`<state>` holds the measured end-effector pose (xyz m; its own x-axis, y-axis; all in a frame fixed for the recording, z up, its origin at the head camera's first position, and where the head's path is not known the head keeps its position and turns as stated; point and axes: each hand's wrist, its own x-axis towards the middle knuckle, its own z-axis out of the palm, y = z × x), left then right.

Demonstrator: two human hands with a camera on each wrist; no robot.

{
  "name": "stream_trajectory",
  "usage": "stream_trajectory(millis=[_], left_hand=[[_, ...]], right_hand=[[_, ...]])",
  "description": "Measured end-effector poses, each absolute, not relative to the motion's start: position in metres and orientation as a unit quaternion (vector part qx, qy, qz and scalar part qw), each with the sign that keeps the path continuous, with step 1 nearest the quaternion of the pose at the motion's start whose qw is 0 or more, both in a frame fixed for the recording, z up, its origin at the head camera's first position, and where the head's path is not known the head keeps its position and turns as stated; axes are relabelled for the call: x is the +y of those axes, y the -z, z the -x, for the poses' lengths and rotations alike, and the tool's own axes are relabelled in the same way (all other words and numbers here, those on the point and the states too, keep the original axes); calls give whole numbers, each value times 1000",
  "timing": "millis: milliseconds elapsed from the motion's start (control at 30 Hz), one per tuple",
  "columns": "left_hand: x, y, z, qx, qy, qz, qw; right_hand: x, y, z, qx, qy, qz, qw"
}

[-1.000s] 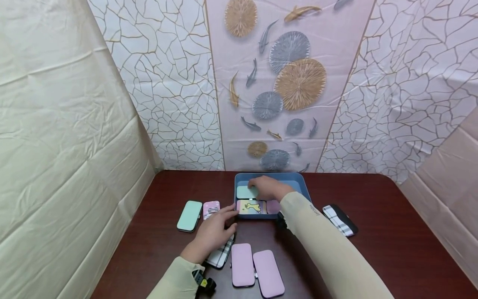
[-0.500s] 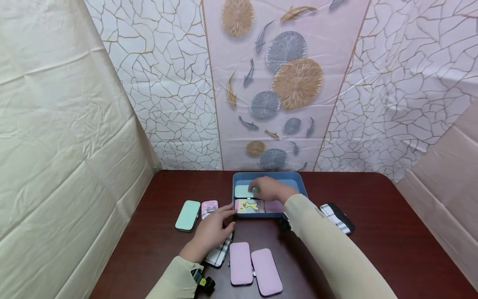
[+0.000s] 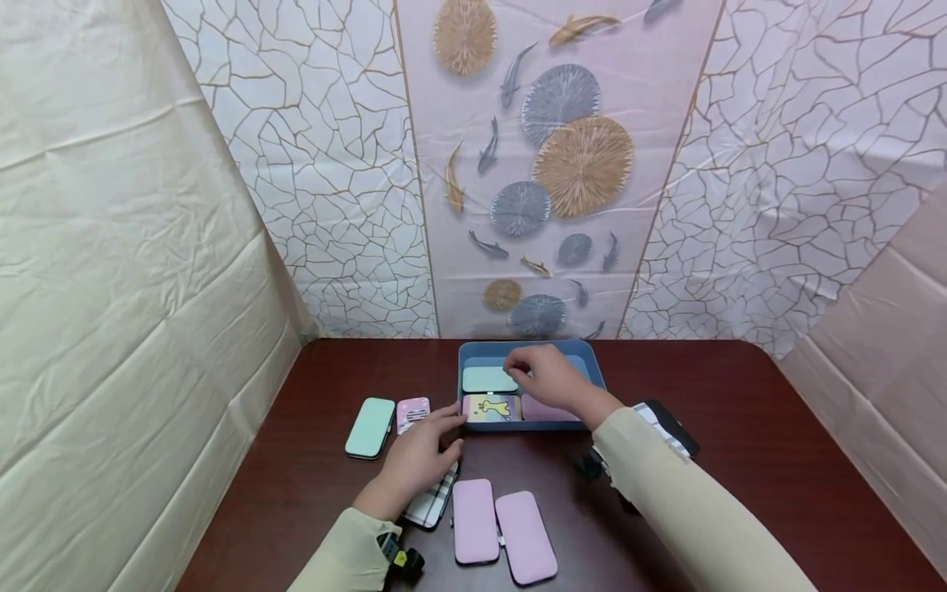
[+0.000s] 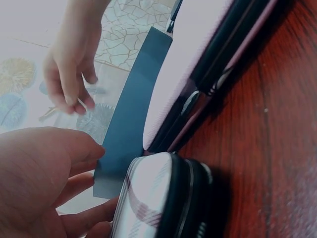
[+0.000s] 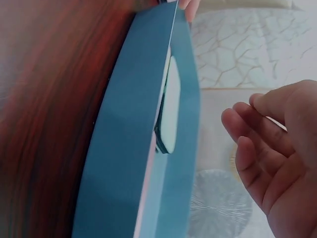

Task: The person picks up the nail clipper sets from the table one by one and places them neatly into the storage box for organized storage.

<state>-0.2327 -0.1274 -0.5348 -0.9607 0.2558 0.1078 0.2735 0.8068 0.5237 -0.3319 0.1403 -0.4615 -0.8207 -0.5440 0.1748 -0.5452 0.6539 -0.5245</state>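
Note:
My right hand (image 3: 553, 380) hovers over the blue tray (image 3: 518, 427), fingers loosely curled with nothing in them. Just left of it, a mint-green zipped case (image 3: 485, 379) lies inside the tray along the back row; in the right wrist view that case (image 5: 172, 106) is clearly apart from the hand (image 5: 277, 148). In front of it in the tray lie a giraffe-print case (image 3: 491, 408) and a pink case (image 3: 543, 410), partly behind my wrist. My left hand (image 3: 416, 460) has its fingertips at the tray's front left corner, above a plaid case (image 3: 431, 505) that it partly hides.
A second mint case (image 3: 370, 427) and a pink zebra-print case (image 3: 411, 411) lie left of the tray. Two pink cases (image 3: 475, 522) lie side by side near the table's front. A black-and-plaid case (image 3: 673, 427) lies at the right, partly behind the right sleeve.
My right hand has let go of the mint case in the tray and moved up and to the right. The left hand has stayed at the tray's corner.

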Motion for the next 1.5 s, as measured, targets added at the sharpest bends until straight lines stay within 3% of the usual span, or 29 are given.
stream_trajectory(millis=[333, 533, 767, 967, 1233, 1500], left_hand=[[-126, 534, 233, -950, 279, 140, 26], [-126, 536, 233, -951, 274, 139, 26], [-126, 537, 232, -950, 279, 137, 22], [-126, 537, 231, -950, 278, 137, 23], [-126, 539, 231, -949, 280, 140, 24], [-123, 539, 230, -952, 274, 135, 21]], right_hand=[[160, 446, 283, -919, -245, -307, 39], [158, 457, 247, -934, -203, -293, -10], [153, 478, 198, -952, -172, -227, -113], [146, 500, 164, -961, -111, -223, -123], [140, 519, 146, -962, -79, -243, -95], [149, 517, 144, -959, -110, -235, -114]])
